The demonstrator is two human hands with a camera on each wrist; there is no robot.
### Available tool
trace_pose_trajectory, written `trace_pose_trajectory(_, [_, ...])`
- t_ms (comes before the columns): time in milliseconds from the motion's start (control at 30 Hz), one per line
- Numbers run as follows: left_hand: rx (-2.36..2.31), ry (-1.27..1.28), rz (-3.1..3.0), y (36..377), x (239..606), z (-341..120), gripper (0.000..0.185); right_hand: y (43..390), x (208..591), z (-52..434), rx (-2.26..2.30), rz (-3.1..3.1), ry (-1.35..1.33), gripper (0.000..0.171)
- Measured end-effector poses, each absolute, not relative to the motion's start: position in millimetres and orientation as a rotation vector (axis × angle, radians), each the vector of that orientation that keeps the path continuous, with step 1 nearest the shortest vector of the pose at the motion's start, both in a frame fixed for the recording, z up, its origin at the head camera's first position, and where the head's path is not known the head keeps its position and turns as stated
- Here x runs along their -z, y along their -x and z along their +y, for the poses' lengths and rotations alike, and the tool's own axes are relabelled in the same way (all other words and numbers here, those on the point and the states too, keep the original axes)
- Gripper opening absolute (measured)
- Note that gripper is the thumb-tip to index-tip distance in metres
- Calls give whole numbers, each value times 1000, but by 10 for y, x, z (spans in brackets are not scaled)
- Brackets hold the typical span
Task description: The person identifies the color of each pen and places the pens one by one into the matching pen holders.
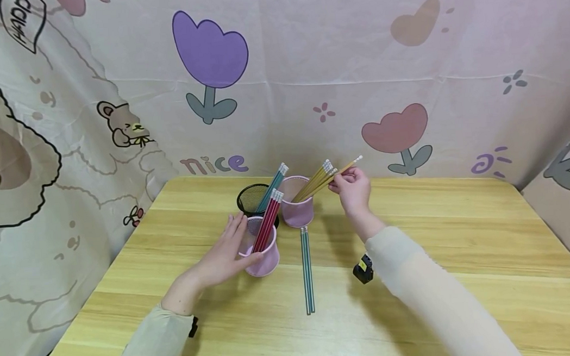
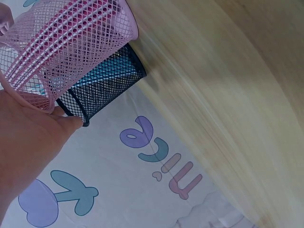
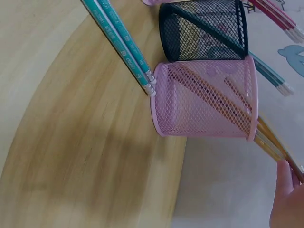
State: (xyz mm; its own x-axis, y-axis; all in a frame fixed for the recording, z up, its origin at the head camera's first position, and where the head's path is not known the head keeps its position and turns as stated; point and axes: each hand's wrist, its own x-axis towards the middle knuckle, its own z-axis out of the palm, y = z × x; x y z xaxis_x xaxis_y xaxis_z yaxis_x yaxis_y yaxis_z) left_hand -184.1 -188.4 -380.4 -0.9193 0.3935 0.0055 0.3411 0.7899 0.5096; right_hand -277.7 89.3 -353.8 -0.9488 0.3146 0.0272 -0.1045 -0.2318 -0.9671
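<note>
Right hand (image 1: 353, 189) pinching a yellow wooden pencil (image 1: 345, 170), long axis slanting down-left into the far pink mesh cup (image 1: 297, 202). Left hand (image 1: 226, 252), fingers relaxed, cupping the near pink mesh cup (image 1: 262, 255) of red pencils (image 1: 268, 222), left of the far cup on the wooden desk (image 1: 466, 254).

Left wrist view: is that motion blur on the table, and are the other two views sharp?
Left wrist: table grain smeared, pink mesh cup sharp. Right wrist: crisp, soft shadow beside the pink cup. Head: sharp, edges bowed by the wide lens.
</note>
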Motion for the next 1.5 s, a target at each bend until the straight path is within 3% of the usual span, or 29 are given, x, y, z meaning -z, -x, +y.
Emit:
trace_pose_trajectory(200, [-783,-595,2877,1840,3800,-1886,95,2763,3523,837,-2227,-1871,281,10])
trace_pose_trajectory(633, [-787,-593,2869,1841,3801,-1886,94,2748,3531,819,-2135,-2278,266,31])
trace_pose_trajectory(933, [-792,-591,2872,1828,3798,-1893,94,2690,3622,837,-2099,-2584,133,36])
trace_pose_trajectory(1300, [-805,-591,2870,1814,3787,-1891,92,2546,3831,867,-1746,-3001,115,21])
trace_pose_trajectory(1500, [-788,-595,2875,1824,3792,-1890,93,2477,3925,855,-1616,-3124,58,20])
